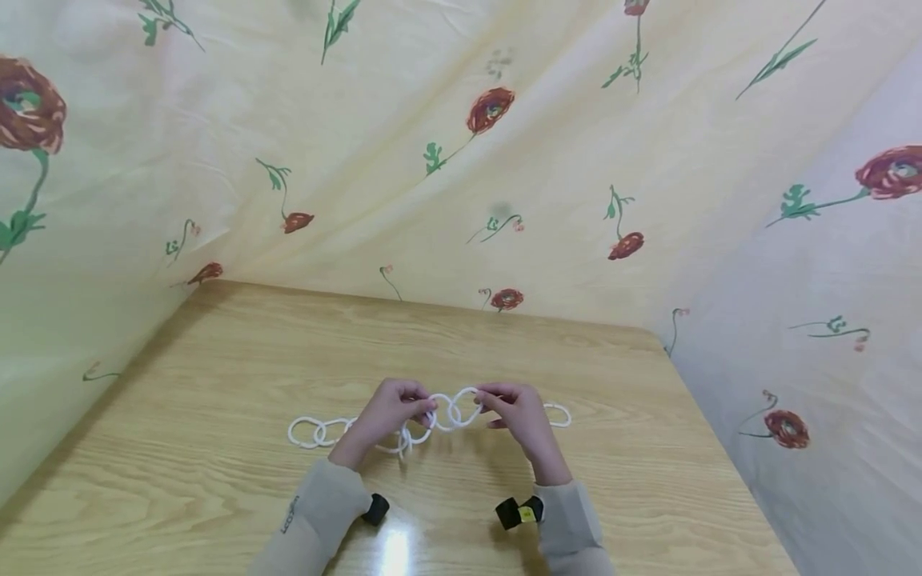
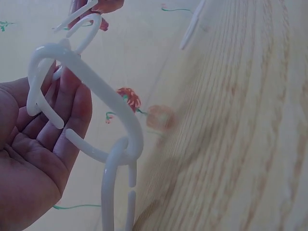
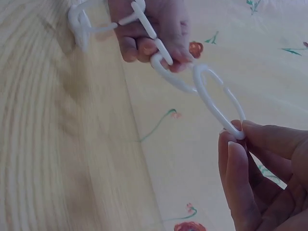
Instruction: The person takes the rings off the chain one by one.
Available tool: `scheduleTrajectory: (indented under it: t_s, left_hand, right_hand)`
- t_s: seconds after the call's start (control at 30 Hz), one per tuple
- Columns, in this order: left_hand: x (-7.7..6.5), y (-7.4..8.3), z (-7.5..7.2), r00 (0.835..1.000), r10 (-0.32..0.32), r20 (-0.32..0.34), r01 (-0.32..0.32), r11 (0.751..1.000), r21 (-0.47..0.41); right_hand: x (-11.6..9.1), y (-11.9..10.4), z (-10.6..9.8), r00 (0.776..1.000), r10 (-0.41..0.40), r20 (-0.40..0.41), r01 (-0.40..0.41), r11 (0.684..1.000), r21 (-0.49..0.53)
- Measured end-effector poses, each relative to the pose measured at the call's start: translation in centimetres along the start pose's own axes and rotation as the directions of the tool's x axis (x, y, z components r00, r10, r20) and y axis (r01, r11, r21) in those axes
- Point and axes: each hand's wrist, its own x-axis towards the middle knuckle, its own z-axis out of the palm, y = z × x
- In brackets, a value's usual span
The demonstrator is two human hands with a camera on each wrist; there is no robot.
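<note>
Near the middle of the worktop [image 1: 648,448], one white chain [image 2: 107,96] is held partly raised.

From the left, the chain's tail lies toward the left edge, with two links [image 1: 290,433] plain there; the left hand [image 1: 392,410] pinches a link between thumb and finger; two interlocked links span to the right hand [image 1: 520,410], whose thumb and fingertips grip the end link [image 3: 207,100] by its rim; nearer the right edge lies one more ring [image 1: 569,416], partly hidden, seemingly separate. The links look like light, stiff, rather slick plastic; several show a gap that could snag, so the solid curve opposite seems the best hold. Two hands, one chain; the left hand hides some links, so their total cannot be told.
</note>
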Motion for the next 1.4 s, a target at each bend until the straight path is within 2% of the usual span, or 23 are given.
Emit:
scheduleTrajectory:
  t_s: [0.23,0.37,0.67,0.87,1.17,1.4]
  left_hand:
    - [-0.1,-0.1,-0.1,1.0,0.005,0.003,-0.005,1.0,-0.002]
    - [-0.1,0.0,-0.1,1.0,-0.007,-0.012,0.007,1.0,0.002]
    - [-0.2,-0.1,0.0,1.0,0.007,-0.014,-0.007,1.0,-0.007]
    - [-0.2,-0.1,0.1,1.0,0.011,-0.006,-0.011,1.0,-0.016]
    - [-0.4,0.1,-0.3,1.0,0.021,-0.008,-0.021,1.0,-0.014]
    - [-0.4,0.1,-0.5,1.0,0.012,0.002,-0.012,1.0,-0.018]
  right_hand:
    - [0.4,0.4,-1.6,0.994,0.042,-0.101,-0.042,0.999,0.006]
    - [0.6,0.8,-2.1,0.99,0.059,-0.131,-0.058,0.998,0.014]
    - [1.1,1.9,-2.3,0.984,0.098,-0.148,-0.092,0.994,0.051]
    - [1.4,2.6,-2.7,0.978,0.117,-0.173,-0.112,0.993,0.037]
    - [1.8,3.7,-2.5,0.978,0.123,-0.166,-0.12,0.992,0.031]
    - [2.1,4.3,-2.5,0.967,0.193,-0.165,-0.183,0.98,0.072]
